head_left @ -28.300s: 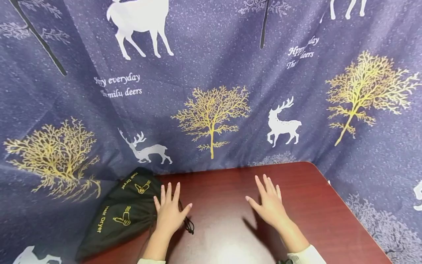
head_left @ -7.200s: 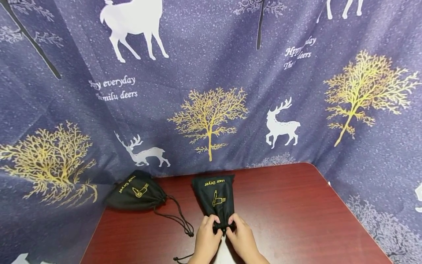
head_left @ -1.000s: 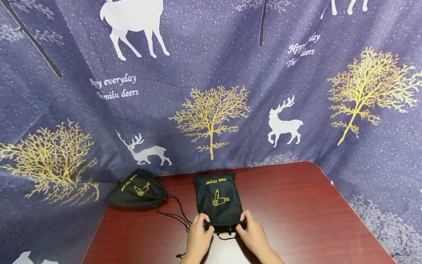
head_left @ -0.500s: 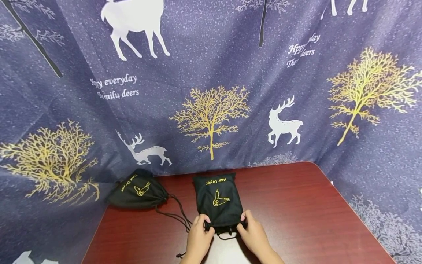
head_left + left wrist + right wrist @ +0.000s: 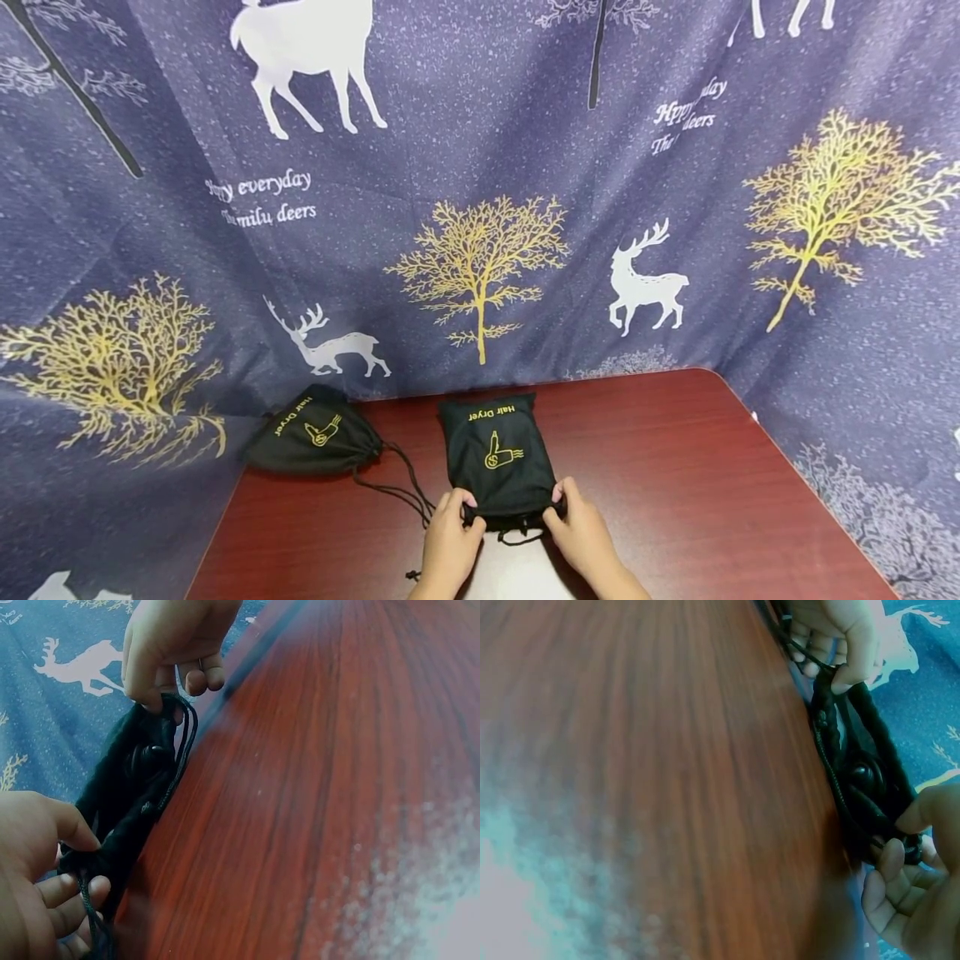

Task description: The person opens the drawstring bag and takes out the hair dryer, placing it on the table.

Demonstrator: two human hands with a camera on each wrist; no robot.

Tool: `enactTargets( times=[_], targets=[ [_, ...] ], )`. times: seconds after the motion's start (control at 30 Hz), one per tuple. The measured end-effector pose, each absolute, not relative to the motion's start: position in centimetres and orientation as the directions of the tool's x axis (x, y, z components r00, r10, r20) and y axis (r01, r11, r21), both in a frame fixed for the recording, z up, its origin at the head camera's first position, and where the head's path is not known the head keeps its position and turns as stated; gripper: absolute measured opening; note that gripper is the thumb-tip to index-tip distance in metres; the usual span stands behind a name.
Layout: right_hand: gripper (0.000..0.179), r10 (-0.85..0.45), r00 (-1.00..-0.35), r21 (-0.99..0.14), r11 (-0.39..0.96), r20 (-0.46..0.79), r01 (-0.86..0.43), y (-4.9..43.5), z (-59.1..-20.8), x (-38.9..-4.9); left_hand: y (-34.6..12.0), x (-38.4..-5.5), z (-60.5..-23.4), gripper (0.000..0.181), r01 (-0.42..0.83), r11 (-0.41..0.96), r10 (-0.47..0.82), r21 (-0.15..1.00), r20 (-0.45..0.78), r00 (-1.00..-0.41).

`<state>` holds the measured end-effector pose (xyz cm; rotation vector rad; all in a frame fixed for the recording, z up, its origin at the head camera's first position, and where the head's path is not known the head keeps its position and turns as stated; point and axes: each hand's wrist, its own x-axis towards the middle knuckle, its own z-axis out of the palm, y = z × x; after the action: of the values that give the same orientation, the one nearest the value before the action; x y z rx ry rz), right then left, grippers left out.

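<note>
1. Head view: the left hand (image 5: pixel 448 543) and right hand (image 5: pixel 585 529) are pinching 2 corners of a black cloth drawstring bag (image 5: pixel 501 479), which is lying centrally on a red-brown wooden table (image 5: pixel 667 483), displaying yellow "Hair Dryer" lettering upside down.
2. Head view: leftward, a plump black cloth pouch (image 5: pixel 318 446) is also reading "Hair Dryer". Behind, a blue-purple printed backdrop (image 5: pixel 510 150) is showing "everyday" and "milu deers".
3. Left wrist view: 1 rounded black object (image 5: pixel 152 756) is showing inside the bag's gaping mouth.
4. Right wrist view: a thin black drawcord (image 5: pixel 827 766) is running along the rim.
</note>
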<state>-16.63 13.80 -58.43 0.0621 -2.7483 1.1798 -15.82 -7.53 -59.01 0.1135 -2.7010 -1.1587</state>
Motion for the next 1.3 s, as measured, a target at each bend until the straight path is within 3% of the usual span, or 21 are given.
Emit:
enactTargets(
  times=[0.77,1.3],
  targets=[
    [0.028,-0.006,-0.985,-0.678,0.724,0.175,-0.125,14.4,-58.7,-17.0,-8.4,-16.0,-58.7,0.018,-0.043,0.66,-0.151,0.75,0.076,-0.986],
    [0.022,-0.003,-0.988,-0.678,0.727,0.155,-0.109,14.8,-58.5,-17.0,-8.8,-15.6,-58.4,0.024,0.006,0.678,-0.176,0.735,0.169,-0.97]
  ],
)
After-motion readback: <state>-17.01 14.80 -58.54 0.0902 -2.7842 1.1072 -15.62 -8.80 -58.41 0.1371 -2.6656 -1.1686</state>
